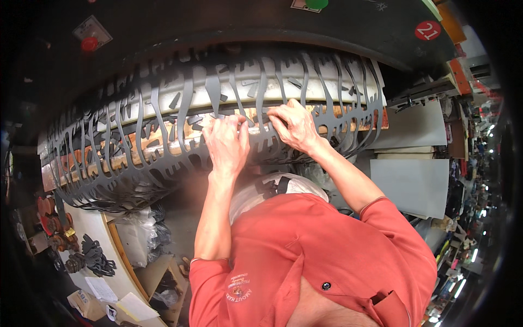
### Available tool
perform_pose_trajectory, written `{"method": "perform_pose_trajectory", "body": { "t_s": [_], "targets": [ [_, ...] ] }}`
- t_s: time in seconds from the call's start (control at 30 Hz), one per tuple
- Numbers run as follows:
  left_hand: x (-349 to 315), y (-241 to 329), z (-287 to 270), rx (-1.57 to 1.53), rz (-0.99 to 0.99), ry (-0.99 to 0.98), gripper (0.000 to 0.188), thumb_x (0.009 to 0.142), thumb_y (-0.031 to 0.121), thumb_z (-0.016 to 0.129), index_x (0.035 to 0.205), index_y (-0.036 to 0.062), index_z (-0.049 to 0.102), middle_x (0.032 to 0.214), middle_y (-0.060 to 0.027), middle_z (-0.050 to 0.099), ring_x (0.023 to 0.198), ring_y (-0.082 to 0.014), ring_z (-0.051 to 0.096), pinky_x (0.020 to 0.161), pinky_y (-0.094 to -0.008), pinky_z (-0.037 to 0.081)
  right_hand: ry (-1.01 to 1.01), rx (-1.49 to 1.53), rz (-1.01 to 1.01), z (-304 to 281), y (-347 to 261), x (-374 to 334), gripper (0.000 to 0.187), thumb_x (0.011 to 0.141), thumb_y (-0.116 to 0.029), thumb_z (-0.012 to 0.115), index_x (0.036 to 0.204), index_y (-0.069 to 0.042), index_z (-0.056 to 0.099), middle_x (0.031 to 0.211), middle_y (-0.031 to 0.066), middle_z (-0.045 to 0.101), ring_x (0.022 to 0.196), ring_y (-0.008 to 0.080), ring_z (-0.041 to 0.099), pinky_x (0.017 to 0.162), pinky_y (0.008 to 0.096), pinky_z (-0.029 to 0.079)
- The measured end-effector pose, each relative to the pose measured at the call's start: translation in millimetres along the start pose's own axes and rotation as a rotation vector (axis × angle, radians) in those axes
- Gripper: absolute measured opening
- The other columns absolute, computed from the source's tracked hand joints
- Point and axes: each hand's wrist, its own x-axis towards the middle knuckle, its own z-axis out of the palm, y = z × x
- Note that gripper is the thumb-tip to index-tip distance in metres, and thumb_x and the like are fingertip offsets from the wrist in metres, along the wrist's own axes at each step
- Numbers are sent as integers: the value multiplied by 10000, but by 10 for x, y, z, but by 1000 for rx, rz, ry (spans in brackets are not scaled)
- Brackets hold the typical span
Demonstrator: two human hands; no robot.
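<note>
Left hand (227, 144) and right hand (296, 126) probably steady that saggy grey cutout sheet (213, 87), fingers half-curled, can't tell if pinching.

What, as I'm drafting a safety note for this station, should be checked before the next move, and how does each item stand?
1. Both hands visible: ok; left hand and right hand show.
2. Hands clear of the black panel: ok, both appear on the person's side.
3. Grip on the cut grey sheet: cannot tell; fingertips partly hidden.
4. White board free of loose bits: not ok; small dark pieces lie scattered.
</note>
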Motion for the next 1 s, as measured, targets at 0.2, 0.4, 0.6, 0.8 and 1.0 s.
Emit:
{"method": "perform_pose_trajectory", "body": {
  "t_s": [0.2, 0.4, 0.6, 0.8, 1.0],
  "targets": [
    [129, -62, -221, -134, -16, -181, 167, 907, 73, 768, 1056, 105, 701, 894, -39, 722, 817, -252, 653, 854, -416, 417, -263, 124, 270, -410, -23, 528, 108, 945, -120, 755, 1010, -41, 791, 830, 100, 756, 700, 205, 686, 660, 344, 563],
    [911, -455, -555, -227, -39, -552, 89, 996, 110, 675, 994, 63, 751, 808, -79, 764, 735, -273, 718, 778, -404, 514, -57, 35, 258, -92, 580, 1890, 413, 925, -288, 820, 1222, -16, 727, 915, 97, 716, 726, 151, 632, 698, 304, 561],
    [2447, -1402, 66, -294, -33, -74, 317, 1061, 81, 545, 1336, 10, 687, 1267, -231, 730, 1189, -369, 710, 1045, -407, 543, -409, -246, 318, 493, 870, 3114, 1027, 817, -793, 704, 1310, 105, 633, 1076, 313, 745, 1069, 427, 734, 957, 466, 584],
    [2721, -1768, 690, -37, 180, -43, 377, 998, 16, 536, 1349, 13, 674, 1354, -209, 697, 1352, -363, 607, 1176, -473, 439, -459, -229, 429, 572, 979, 3247, 988, 762, -754, 720, 1280, 85, 649, 1156, 317, 738, 1117, 428, 728, 996, 463, 574],
    [2648, -1857, 711, -66, 137, -123, 372, 989, 43, 548, 1332, 7, 686, 1365, -201, 692, 1364, -354, 596, 1176, -445, 440, -165, 226, 454, -71, 688, 2763, 890, 836, -421, 784, 1574, -135, 377, 1298, 203, 693, 1089, 336, 723, 957, 449, 582]
  ]
}}
